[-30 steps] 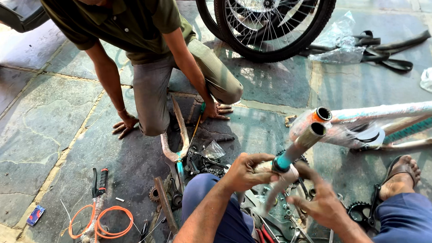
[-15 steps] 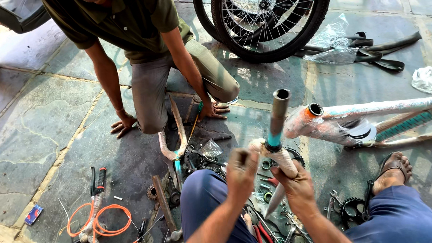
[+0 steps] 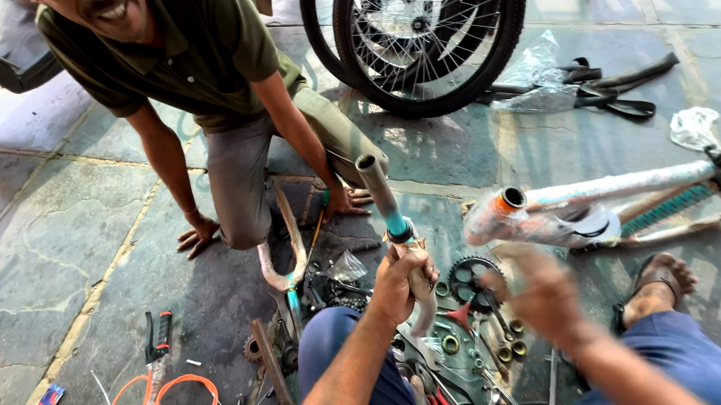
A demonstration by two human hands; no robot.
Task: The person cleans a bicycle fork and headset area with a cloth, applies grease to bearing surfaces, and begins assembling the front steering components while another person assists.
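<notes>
My left hand [image 3: 405, 282] is clenched around the crown of a bicycle fork [image 3: 378, 187]. Its grey steerer tube with a teal band points up and away, leaning left. My right hand [image 3: 539, 296] is blurred, fingers apart, off the fork and holding nothing. It hovers just below the orange-capped head tube [image 3: 507, 199] of a plastic-wrapped bicycle frame [image 3: 616, 189], which lies on the floor to the right. The fork's legs run down between my knees and are partly hidden.
A person [image 3: 212, 80] crouches opposite with both hands on the stone floor. A second fork [image 3: 286, 257], a toothed chainring [image 3: 468, 277], small bearing rings [image 3: 505, 351], pliers [image 3: 162, 333] and an orange cable coil [image 3: 171, 390] lie around. Wheels [image 3: 431, 44] and black tubes [image 3: 612, 82] stand behind.
The fork's steerer swung from pointing right to upright and leaning left. My right hand let go of the fork and moved right toward the frame's head tube.
</notes>
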